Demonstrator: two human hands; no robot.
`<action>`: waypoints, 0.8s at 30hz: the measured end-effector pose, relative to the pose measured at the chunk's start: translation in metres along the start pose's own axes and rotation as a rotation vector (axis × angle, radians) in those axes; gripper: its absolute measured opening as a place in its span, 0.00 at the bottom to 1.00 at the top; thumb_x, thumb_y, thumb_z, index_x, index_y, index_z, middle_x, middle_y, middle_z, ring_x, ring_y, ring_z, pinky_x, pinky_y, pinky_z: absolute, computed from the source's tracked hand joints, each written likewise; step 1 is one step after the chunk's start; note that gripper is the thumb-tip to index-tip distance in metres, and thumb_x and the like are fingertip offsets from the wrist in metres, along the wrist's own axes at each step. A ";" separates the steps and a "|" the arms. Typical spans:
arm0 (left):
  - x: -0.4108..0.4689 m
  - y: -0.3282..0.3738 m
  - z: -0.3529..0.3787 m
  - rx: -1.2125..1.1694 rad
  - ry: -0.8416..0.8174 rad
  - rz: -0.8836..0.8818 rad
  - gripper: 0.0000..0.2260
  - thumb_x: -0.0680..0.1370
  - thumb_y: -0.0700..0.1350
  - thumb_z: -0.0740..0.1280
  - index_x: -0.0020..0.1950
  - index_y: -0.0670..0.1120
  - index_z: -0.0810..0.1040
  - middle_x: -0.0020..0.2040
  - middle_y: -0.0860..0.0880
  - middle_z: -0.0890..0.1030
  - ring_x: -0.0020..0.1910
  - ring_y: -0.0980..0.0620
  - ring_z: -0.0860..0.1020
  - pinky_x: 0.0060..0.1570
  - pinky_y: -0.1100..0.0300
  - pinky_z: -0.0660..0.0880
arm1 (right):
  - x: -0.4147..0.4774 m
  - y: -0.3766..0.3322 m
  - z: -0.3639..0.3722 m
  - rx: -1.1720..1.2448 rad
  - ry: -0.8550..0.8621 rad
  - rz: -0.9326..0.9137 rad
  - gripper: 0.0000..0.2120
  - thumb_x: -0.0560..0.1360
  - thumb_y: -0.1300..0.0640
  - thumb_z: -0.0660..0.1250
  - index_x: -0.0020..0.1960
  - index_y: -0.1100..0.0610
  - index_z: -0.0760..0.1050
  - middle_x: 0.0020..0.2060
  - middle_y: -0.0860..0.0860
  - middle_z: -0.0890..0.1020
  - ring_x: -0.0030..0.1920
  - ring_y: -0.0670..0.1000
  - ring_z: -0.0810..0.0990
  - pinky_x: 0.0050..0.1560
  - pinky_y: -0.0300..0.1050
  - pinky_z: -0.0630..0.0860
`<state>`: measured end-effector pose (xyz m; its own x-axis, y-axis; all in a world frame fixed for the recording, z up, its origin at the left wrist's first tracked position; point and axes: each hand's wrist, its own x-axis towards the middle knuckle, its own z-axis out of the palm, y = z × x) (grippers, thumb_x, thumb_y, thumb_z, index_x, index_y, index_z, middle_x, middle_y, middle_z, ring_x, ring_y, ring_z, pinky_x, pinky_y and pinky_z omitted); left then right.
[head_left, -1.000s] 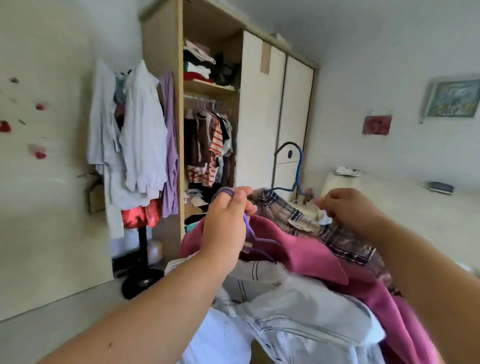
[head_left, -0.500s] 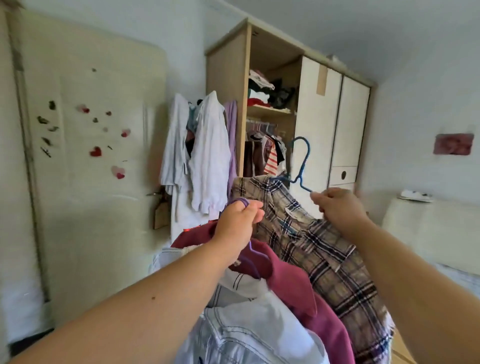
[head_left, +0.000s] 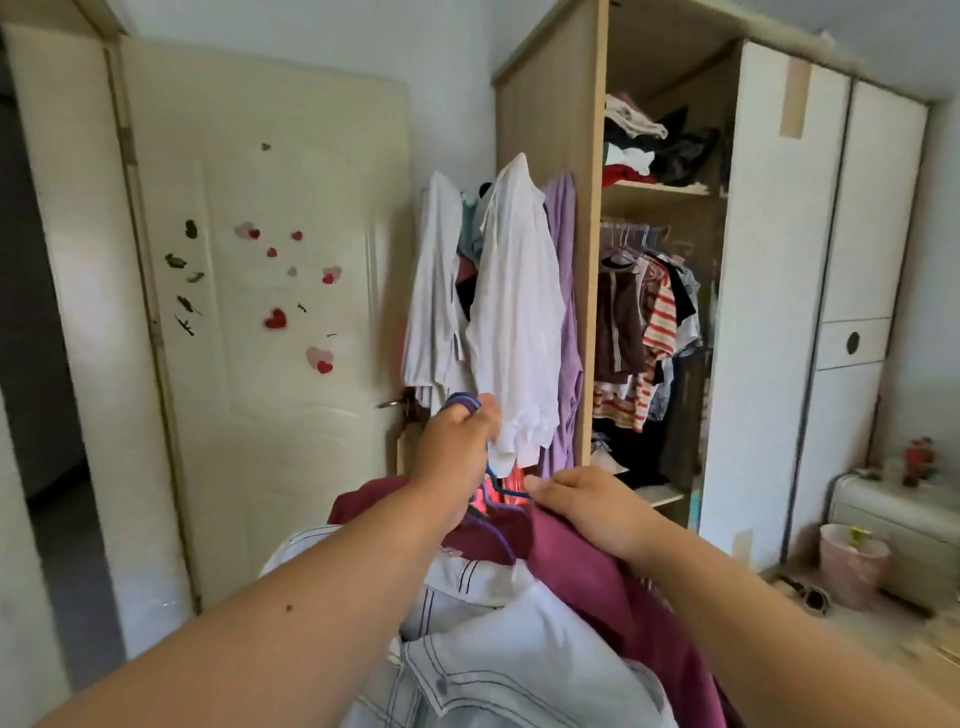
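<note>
**A:** What are the hands doing?

**B:** The left hand is raised, its fingers clamped round the hooks of the purple hangers. The right hand sits lower and to the right, knuckles up and fingers curled down. The two are close together but not touching.

**A:** What is the right one gripping?

**B:** I cannot tell. Its fingertips meet the wire of a blue hanger at the shoulder of the maroon shirt, and the palm hides whatever they pinch.

**A:** Where are the clothes?

**B:** They hang in a bunch below the left hand, between the two forearms. The maroon shirt is farthest from the camera. A white striped shirt lies against it, and a pale denim jacket is nearest.

**A:** And behind them?

**B:** There is an open wardrobe with folded clothes on its shelf and more garments hanging from its rail. Two white shirts and a lilac garment hang against its outer side, just beyond the left hand. To the left is a cream door with heart stickers on it. A pink bin stands on the floor at the far right.
</note>
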<state>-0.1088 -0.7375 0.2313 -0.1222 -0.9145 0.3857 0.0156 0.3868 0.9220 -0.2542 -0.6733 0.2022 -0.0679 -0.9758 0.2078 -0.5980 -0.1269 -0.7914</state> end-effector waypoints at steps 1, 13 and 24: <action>0.015 -0.004 0.001 -0.076 -0.012 -0.018 0.06 0.79 0.44 0.61 0.45 0.48 0.76 0.47 0.49 0.81 0.49 0.50 0.81 0.56 0.54 0.74 | 0.018 0.003 -0.002 0.034 -0.030 0.003 0.22 0.71 0.38 0.66 0.29 0.53 0.69 0.25 0.46 0.71 0.28 0.45 0.70 0.34 0.42 0.66; 0.188 -0.078 0.054 -0.327 -0.129 -0.053 0.07 0.69 0.45 0.67 0.46 0.49 0.77 0.50 0.45 0.83 0.51 0.51 0.82 0.51 0.62 0.75 | 0.190 0.062 -0.005 -0.418 -0.060 -0.037 0.34 0.61 0.51 0.73 0.66 0.41 0.68 0.54 0.40 0.79 0.52 0.43 0.77 0.56 0.40 0.74; 0.322 -0.133 0.133 -0.250 -0.728 -0.069 0.08 0.79 0.39 0.62 0.42 0.48 0.76 0.41 0.50 0.81 0.45 0.57 0.81 0.48 0.63 0.76 | 0.268 0.121 -0.042 -0.375 0.238 0.283 0.26 0.59 0.56 0.70 0.43 0.24 0.71 0.37 0.36 0.82 0.37 0.37 0.80 0.38 0.31 0.74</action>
<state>-0.2821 -1.0680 0.2285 -0.7518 -0.5930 0.2884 0.1978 0.2143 0.9565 -0.3784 -0.9427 0.1861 -0.4214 -0.8899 0.1749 -0.7716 0.2505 -0.5847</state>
